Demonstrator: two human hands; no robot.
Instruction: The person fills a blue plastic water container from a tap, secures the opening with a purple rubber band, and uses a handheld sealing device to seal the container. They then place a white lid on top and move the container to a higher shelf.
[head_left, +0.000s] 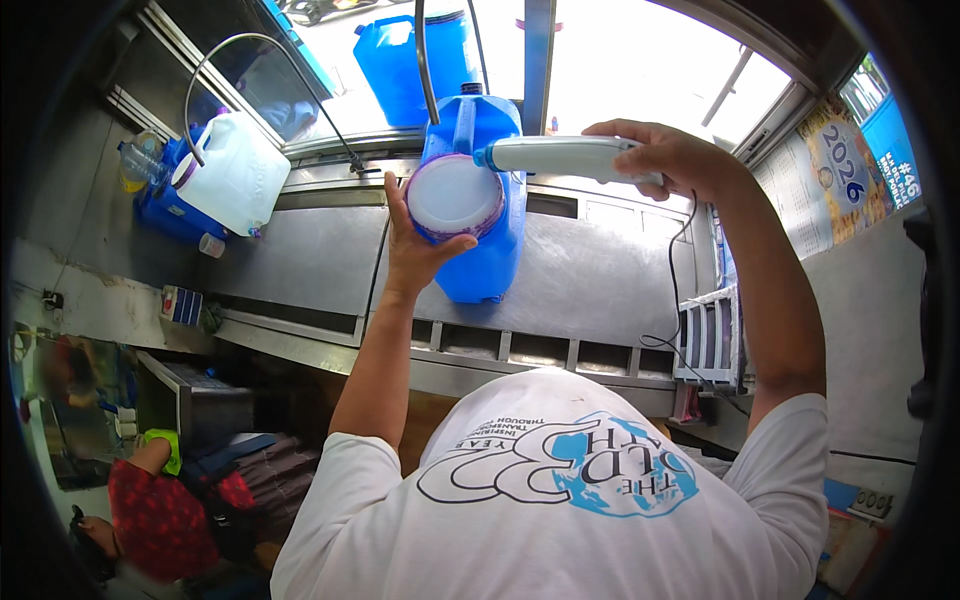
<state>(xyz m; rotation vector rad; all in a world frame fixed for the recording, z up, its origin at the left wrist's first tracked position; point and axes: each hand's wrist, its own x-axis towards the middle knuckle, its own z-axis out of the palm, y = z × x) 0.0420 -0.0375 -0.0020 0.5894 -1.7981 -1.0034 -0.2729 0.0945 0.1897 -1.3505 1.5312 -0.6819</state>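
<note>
Left hand fingers cupping purple-rimmed round lid against blue jug; right hand fingers wrapped round white heat tool.

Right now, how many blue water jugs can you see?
2. One blue jug stands on the steel counter under the left hand; another blue jug sits outside the window. More may be hidden.

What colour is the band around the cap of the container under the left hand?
Purple, ringing a white cap top on the blue container; the head view shows it, beside the left hand.
</note>
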